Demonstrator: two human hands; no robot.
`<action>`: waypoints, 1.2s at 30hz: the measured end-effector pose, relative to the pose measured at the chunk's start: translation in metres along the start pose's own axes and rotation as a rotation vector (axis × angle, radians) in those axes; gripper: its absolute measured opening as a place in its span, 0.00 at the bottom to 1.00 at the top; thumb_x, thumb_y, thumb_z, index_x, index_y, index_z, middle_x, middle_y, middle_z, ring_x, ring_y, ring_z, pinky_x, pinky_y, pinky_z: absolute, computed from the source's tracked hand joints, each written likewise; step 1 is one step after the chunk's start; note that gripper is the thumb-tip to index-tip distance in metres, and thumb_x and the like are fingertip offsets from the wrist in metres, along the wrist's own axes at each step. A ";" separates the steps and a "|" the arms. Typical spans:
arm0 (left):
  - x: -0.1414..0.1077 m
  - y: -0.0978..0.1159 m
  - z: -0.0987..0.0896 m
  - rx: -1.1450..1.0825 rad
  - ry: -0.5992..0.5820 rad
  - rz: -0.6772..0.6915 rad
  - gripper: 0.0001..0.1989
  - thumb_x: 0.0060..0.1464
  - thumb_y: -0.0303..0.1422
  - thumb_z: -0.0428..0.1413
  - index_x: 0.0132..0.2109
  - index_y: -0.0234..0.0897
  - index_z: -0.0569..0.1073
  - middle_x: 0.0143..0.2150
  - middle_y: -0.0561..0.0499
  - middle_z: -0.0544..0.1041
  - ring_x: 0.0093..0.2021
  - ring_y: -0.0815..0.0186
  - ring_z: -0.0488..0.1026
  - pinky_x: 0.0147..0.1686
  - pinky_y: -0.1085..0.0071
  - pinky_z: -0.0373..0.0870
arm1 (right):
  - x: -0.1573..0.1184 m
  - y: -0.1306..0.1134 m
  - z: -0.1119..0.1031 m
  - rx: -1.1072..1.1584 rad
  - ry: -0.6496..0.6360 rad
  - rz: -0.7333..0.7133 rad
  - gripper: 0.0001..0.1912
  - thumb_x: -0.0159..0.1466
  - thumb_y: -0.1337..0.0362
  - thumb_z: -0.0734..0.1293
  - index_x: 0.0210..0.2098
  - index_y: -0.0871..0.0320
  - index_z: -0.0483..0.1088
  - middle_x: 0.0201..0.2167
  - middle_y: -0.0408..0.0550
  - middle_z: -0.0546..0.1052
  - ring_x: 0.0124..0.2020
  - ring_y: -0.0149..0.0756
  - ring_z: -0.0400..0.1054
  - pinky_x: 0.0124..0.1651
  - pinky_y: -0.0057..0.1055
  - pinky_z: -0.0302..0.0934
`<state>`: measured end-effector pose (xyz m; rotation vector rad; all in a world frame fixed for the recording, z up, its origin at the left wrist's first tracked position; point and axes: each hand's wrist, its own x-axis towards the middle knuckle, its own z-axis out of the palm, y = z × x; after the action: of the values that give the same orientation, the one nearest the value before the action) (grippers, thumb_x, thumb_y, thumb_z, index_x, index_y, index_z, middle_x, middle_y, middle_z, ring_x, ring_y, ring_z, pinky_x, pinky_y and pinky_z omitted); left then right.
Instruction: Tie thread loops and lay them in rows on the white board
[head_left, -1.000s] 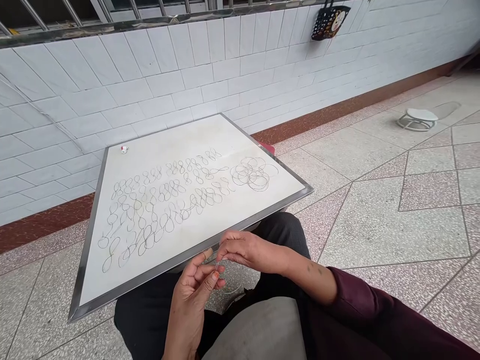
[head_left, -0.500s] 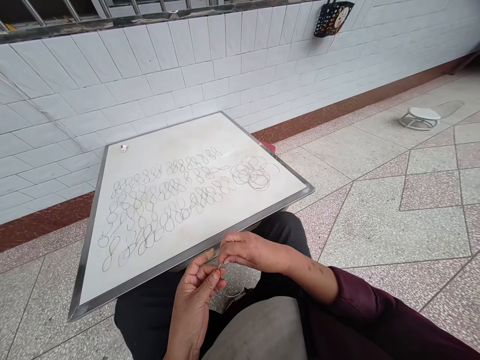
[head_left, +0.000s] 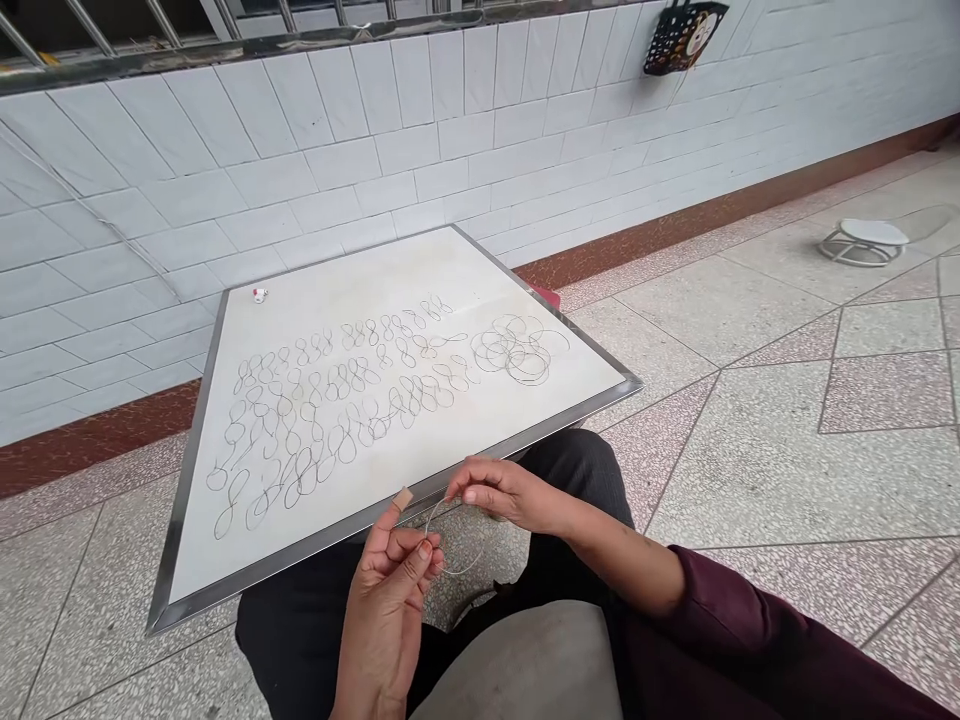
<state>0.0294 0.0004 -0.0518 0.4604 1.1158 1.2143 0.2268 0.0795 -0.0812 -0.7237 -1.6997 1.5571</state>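
Observation:
My left hand (head_left: 397,570) pinches a thin pale wire loop (head_left: 459,573) between thumb and fingers, over my lap by the table's near edge. One of its fingers, wrapped with a tan strip, points up. To the right of it, my right hand (head_left: 504,492) is at the upper part of the loop, its fingers a little apart; whether they grip the wire is too fine to tell. On the white tabletop (head_left: 375,275) lie rows of thin wires twisted into figure-eights (head_left: 341,445), and a tangle of round wire loops (head_left: 517,350) on the right.
A small white and red object (head_left: 259,295) sits at the table's far left corner. Behind the table stands a white tiled wall (head_left: 315,190) with a dark patterned bag (head_left: 682,38) hanging on it. A low white stool (head_left: 866,240) is on the floor at right.
My right hand has moved up and away from my left fingertips, and its fingers have spread somewhat. More of the wire loop shows between the hands. The view has shifted slightly.

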 end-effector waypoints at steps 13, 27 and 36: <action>-0.003 0.009 0.003 0.117 0.109 0.142 0.45 0.42 0.34 0.71 0.66 0.38 0.62 0.27 0.56 0.77 0.26 0.69 0.71 0.32 0.71 0.68 | -0.006 0.030 0.030 0.780 -0.138 0.107 0.25 0.55 0.55 0.78 0.50 0.55 0.74 0.46 0.48 0.75 0.28 0.22 0.66 0.28 0.20 0.58; -0.015 0.007 0.021 0.218 0.058 0.167 0.41 0.45 0.35 0.68 0.65 0.39 0.64 0.21 0.62 0.72 0.24 0.70 0.69 0.43 0.65 0.71 | 0.000 0.035 0.039 0.678 -0.222 -0.142 0.33 0.64 0.46 0.68 0.63 0.53 0.62 0.51 0.53 0.73 0.23 0.20 0.62 0.27 0.21 0.61; -0.017 0.004 0.028 0.255 0.016 0.132 0.37 0.48 0.35 0.67 0.64 0.38 0.64 0.22 0.60 0.74 0.27 0.67 0.71 0.39 0.67 0.71 | -0.001 0.029 0.046 0.602 -0.118 -0.122 0.27 0.63 0.54 0.72 0.59 0.52 0.66 0.41 0.45 0.69 0.27 0.22 0.64 0.24 0.17 0.59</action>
<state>0.0528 -0.0067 -0.0294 0.7296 1.2768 1.1954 0.1884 0.0548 -0.1114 -0.2176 -1.2160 1.9137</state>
